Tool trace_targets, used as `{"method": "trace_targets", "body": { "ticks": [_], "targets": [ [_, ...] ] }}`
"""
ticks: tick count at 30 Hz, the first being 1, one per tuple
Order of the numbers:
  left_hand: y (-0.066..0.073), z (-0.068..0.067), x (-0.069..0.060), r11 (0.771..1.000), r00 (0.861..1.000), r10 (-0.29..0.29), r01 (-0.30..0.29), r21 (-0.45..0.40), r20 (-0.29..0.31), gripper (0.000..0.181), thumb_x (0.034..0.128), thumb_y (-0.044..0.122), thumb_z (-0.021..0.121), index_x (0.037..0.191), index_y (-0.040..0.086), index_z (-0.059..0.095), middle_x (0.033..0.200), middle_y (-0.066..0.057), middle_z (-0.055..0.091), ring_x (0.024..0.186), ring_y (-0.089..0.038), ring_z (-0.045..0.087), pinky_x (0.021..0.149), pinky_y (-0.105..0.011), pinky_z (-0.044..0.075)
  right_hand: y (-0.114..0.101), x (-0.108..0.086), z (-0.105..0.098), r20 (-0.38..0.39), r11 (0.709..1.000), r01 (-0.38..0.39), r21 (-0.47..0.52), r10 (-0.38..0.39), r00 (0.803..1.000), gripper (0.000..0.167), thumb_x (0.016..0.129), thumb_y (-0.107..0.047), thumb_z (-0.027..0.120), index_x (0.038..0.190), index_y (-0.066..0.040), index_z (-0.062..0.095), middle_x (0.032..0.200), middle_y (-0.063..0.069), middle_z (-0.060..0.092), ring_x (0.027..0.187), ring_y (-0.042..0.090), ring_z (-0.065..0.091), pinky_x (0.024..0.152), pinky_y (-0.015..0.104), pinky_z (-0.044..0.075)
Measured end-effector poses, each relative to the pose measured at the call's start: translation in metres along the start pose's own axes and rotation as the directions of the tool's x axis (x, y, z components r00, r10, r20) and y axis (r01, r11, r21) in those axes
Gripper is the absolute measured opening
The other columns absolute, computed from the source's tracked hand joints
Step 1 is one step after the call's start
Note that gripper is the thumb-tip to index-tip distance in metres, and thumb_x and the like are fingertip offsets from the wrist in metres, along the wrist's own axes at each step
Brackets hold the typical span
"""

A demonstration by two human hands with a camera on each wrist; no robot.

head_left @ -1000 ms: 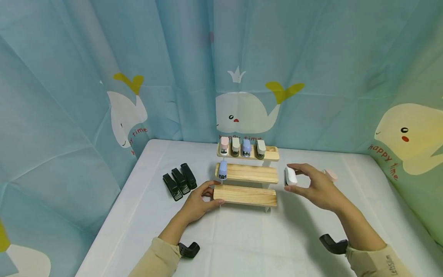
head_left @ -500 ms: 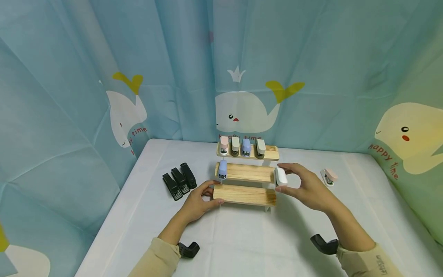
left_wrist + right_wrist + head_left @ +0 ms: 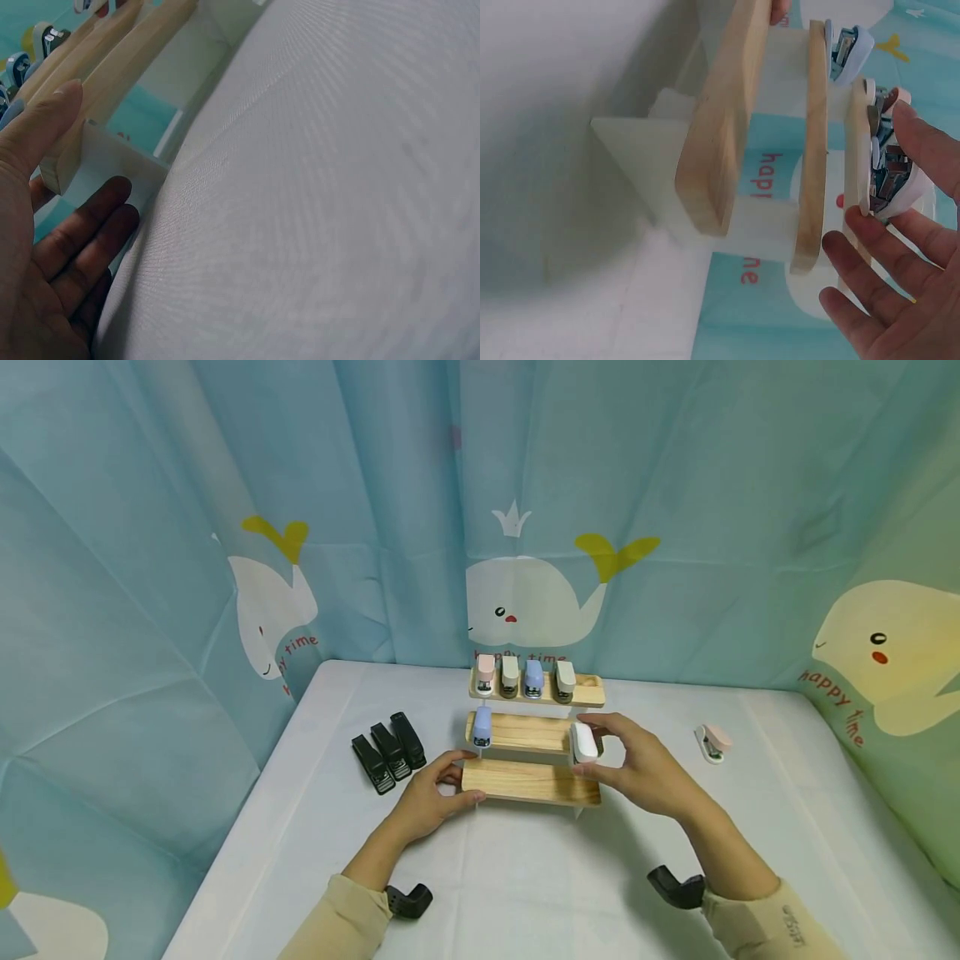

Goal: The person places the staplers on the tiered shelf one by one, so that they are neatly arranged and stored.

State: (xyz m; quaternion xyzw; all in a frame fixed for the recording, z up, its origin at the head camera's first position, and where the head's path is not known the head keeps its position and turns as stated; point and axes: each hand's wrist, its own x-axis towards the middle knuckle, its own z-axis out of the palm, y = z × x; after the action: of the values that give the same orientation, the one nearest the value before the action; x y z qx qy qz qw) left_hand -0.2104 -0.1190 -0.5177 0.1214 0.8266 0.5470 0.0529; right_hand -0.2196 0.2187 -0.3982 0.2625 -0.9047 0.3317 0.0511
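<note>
White stapler [image 3: 584, 742] and right hand [image 3: 643, 770] have shifted left together since the earlier frame, from just off the end of the rack [image 3: 532, 782] to the right end of its middle shelf [image 3: 525, 732]. Left hand [image 3: 426, 803] stays where it was, thumb and finger clamped on the left end of the bottom shelf, apparently to steady it. The right hand pinches the stapler between thumb and fingers; from where I stand, I can't tell whether its base touches the wood.

I take the step in hand to be filling the middle shelf: a blue stapler [image 3: 482, 727] stands at its left end, with bare wood to the right, and the top shelf [image 3: 591, 691] already bears four staplers [image 3: 533, 680]. Next, I'd judge, calls for carrying the white one further left, setting it level beside the blue one without knocking it, then letting go. On the surface [image 3: 525, 877] lie a pink stapler [image 3: 715, 743] to the right and three black staplers [image 3: 392, 751] to the left.
</note>
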Motion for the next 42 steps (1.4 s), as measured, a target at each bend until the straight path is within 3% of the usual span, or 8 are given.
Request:
{"method": "trace_targets", "body": {
  "ticks": [6, 9, 13, 17, 26, 33, 42],
  "targets": [
    [0.0, 0.0, 0.001, 1.0, 1.0, 0.002, -0.002, 0.006, 0.003, 0.063, 0.0865, 0.047, 0.083, 0.142, 0.036, 0.056, 0.108, 0.006, 0.073, 0.108, -0.014, 0.065, 0.098, -0.043, 0.048, -0.005, 0.005, 0.006, -0.014, 1.0, 0.012, 0.023, -0.012, 1.0, 0.066, 0.085, -0.023, 0.088, 0.142, -0.009, 0.056, 0.104, 0.001, 0.059, 0.098, 0.026, 0.054, 0.079, 0.026, 0.038],
    [-0.001, 0.001, 0.001, 1.0, 1.0, 0.002, -0.002, 0.005, 0.002, 0.062, 0.0867, 0.046, 0.083, 0.142, 0.036, 0.056, 0.107, 0.006, 0.073, 0.107, -0.014, 0.065, 0.097, -0.043, 0.048, -0.007, 0.008, 0.01, -0.004, 0.999, -0.002, 0.037, 0.003, 1.0, 0.067, 0.086, -0.025, 0.087, 0.143, -0.01, 0.055, 0.109, 0.001, 0.062, 0.1, 0.024, 0.057, 0.083, 0.03, 0.043],
    [-0.002, 0.001, 0.001, 1.0, 1.0, -0.001, 0.001, 0.006, -0.003, 0.061, 0.0869, 0.047, 0.083, 0.141, 0.038, 0.056, 0.107, 0.007, 0.074, 0.107, -0.014, 0.065, 0.097, -0.043, 0.048, -0.011, 0.013, 0.015, 0.016, 0.996, -0.03, 0.087, 0.029, 0.999, 0.069, 0.087, -0.028, 0.086, 0.145, -0.01, 0.054, 0.123, 0.005, 0.066, 0.109, 0.024, 0.064, 0.093, 0.043, 0.051],
    [-0.003, 0.001, 0.001, 1.0, 1.0, 0.001, -0.001, 0.008, -0.004, 0.061, 0.087, 0.047, 0.083, 0.141, 0.038, 0.056, 0.107, 0.007, 0.074, 0.107, -0.014, 0.065, 0.098, -0.043, 0.047, -0.014, 0.017, 0.02, 0.024, 0.991, -0.056, 0.125, 0.053, 0.998, 0.072, 0.086, -0.031, 0.086, 0.147, -0.011, 0.053, 0.133, 0.009, 0.064, 0.119, 0.028, 0.066, 0.101, 0.053, 0.051],
    [-0.004, 0.002, 0.001, 1.0, 1.0, -0.009, 0.009, 0.0, 0.001, 0.061, 0.0862, 0.046, 0.084, 0.14, 0.042, 0.055, 0.106, 0.008, 0.074, 0.106, -0.013, 0.065, 0.099, -0.044, 0.046, -0.021, 0.025, 0.031, 0.021, 0.985, -0.091, 0.148, 0.089, 0.996, 0.073, 0.086, -0.034, 0.087, 0.147, -0.014, 0.053, 0.139, 0.008, 0.062, 0.125, 0.029, 0.062, 0.109, 0.056, 0.045],
    [-0.002, 0.001, 0.001, 1.0, 1.0, 0.004, -0.004, -0.008, 0.005, 0.061, 0.0869, 0.045, 0.083, 0.141, 0.039, 0.056, 0.106, 0.008, 0.075, 0.105, -0.013, 0.066, 0.098, -0.044, 0.047, -0.027, 0.033, 0.041, 0.003, 0.983, -0.062, 0.17, 0.062, 0.998, 0.073, 0.085, -0.03, 0.088, 0.146, -0.009, 0.054, 0.134, 0.01, 0.064, 0.122, 0.03, 0.063, 0.105, 0.054, 0.049],
    [-0.003, 0.001, 0.001, 1.0, 1.0, 0.003, -0.003, -0.01, 0.007, 0.06, 0.0873, 0.044, 0.083, 0.14, 0.039, 0.056, 0.106, 0.007, 0.075, 0.105, -0.012, 0.067, 0.099, -0.045, 0.047, -0.033, 0.041, 0.05, 0.012, 0.979, -0.093, 0.18, 0.092, 0.996, 0.073, 0.086, -0.034, 0.086, 0.148, -0.013, 0.053, 0.147, 0.01, 0.058, 0.138, 0.034, 0.053, 0.114, 0.059, 0.04]
  ]
}}
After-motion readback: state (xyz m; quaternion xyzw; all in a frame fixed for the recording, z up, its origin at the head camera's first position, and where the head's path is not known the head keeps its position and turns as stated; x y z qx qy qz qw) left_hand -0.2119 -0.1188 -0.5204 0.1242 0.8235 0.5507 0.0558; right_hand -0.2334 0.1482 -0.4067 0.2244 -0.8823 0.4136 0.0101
